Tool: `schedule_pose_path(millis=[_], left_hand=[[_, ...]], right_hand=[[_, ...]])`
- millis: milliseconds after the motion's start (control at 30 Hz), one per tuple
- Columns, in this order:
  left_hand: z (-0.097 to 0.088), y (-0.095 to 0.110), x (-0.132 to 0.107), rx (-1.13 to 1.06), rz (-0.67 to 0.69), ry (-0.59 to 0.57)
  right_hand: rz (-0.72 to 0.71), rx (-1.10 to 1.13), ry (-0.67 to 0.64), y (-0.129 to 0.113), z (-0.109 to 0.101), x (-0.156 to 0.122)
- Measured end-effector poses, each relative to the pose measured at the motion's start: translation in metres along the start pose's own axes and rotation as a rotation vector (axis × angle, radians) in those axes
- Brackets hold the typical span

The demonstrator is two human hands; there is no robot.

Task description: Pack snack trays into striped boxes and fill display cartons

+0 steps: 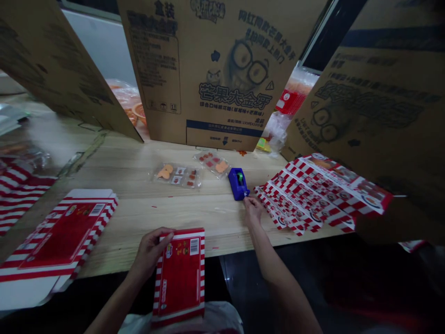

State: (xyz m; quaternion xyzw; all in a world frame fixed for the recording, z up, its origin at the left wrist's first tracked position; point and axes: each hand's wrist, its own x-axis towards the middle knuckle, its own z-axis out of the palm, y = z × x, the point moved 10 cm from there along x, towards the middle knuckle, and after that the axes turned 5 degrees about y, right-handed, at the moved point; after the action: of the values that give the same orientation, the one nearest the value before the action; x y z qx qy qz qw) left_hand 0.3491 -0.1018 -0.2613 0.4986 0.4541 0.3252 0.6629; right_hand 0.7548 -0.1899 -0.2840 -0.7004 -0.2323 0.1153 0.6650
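My left hand (152,250) grips the upper left edge of a red box (181,278) with striped red and white sides, held upright at the table's front edge. My right hand (253,209) reaches to the front of a blue tape dispenser (235,184), fingertips pinched at its cutting end. A tape end is probably between those fingers, but it is too small to make out. A roll with a green core sits in the dispenser. Behind it lie two clear plastic packets (177,175) with small orange and brown pieces inside.
On the left is a stack of flat red striped boxes (66,232). A fanned pile of red and white checked printed cartons (313,190) overhangs the table's right front. Large cardboard panels (222,74) stand along the back. Bagged goods (288,97) show behind them.
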Motion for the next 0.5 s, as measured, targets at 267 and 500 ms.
schedule_pose_path(millis=[267,500], left_hand=[[-0.009,0.038,0.022,-0.007,0.11,0.033],[0.047,0.061,0.056,0.258,0.038,-0.449]], right_hand=[[0.089,0.049,-0.148,-0.028,0.017,-0.023],[-0.05,-0.026,-1.192,-0.132,0.152,-0.121]])
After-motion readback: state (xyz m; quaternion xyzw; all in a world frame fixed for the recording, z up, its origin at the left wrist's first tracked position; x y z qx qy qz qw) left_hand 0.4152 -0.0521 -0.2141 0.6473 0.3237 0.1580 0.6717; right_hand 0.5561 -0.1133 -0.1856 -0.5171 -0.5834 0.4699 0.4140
